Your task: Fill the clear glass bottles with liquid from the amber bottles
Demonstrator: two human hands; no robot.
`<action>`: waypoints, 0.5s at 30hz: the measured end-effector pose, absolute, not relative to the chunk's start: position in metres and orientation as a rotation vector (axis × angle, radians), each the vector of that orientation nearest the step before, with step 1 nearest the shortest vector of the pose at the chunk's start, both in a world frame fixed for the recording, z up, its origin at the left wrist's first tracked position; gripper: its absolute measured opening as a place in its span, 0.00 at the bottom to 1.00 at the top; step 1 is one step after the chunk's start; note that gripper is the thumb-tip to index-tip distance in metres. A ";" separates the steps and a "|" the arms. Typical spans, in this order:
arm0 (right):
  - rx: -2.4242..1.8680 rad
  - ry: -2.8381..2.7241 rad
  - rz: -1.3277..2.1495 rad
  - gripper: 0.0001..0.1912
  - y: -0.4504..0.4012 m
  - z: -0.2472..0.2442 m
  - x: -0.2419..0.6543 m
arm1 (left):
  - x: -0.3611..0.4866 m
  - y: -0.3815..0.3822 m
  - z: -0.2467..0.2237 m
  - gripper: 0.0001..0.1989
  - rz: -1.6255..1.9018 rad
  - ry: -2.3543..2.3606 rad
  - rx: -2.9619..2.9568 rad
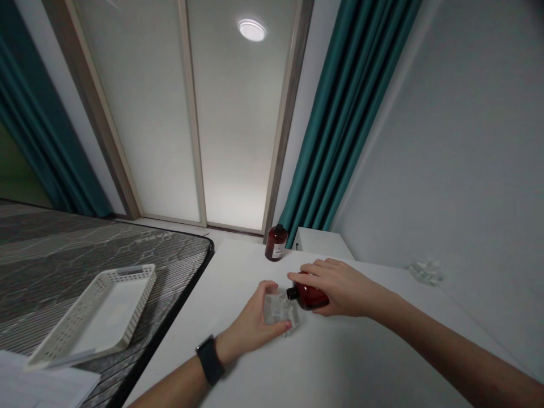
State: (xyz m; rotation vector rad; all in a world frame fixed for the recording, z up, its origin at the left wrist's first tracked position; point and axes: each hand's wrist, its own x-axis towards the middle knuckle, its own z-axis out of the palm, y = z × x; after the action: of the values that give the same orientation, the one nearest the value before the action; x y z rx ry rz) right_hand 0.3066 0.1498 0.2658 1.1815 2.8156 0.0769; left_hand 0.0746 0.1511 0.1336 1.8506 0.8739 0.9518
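Note:
A dark red bottle (311, 297) lies tilted in my right hand (335, 286), its black neck pointing left. My left hand (255, 323), with a dark watch on its wrist, is curled around a clear, see-through container (280, 309) on the white table. The neck of the bottle is at the container's upper right edge. Whether any liquid is coming out is too small to tell. Behind the hands, a second dark red bottle (276, 242) with a black cap and a pale label stands upright near the table's far edge.
The white table (238, 266) meets a grey patterned surface with a black edge (187, 255) on the left. A white perforated basket (97, 317) and papers (46, 379) lie there. Crumpled clear plastic (426, 272) lies at the far right. A white cabinet (325, 243) stands behind.

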 end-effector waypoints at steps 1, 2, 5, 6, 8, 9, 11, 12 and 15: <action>1.182 2.815 0.079 0.36 0.150 0.266 0.307 | 0.075 0.151 0.133 0.31 0.951 0.874 1.849; 1.182 2.814 0.083 0.36 0.150 0.265 0.307 | 0.075 0.151 0.133 0.31 0.950 0.872 1.851; 1.172 2.813 0.110 0.36 0.150 0.265 0.307 | 0.074 0.152 0.131 0.32 0.944 0.867 1.861; 1.167 2.814 0.120 0.36 0.150 0.265 0.306 | 0.074 0.152 0.131 0.32 0.942 0.866 1.863; 1.159 2.816 0.134 0.36 0.150 0.265 0.306 | 0.074 0.152 0.130 0.31 0.948 0.866 1.864; 1.156 2.816 0.136 0.36 0.150 0.265 0.306 | 0.074 0.152 0.130 0.31 0.954 0.864 1.865; 1.157 2.815 0.135 0.36 0.150 0.265 0.306 | 0.074 0.152 0.130 0.31 0.963 0.864 1.865; 1.158 2.814 0.134 0.36 0.150 0.266 0.306 | 0.074 0.151 0.131 0.31 0.963 0.866 1.862; 1.159 2.821 0.132 0.35 0.149 0.266 0.306 | 0.074 0.151 0.131 0.31 0.953 0.879 1.856</action>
State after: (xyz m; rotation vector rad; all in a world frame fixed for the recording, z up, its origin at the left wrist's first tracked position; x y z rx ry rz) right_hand 0.3065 0.1494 0.2662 1.1586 2.8214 0.1320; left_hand 0.0742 0.1510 0.1313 1.8557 0.8787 0.9526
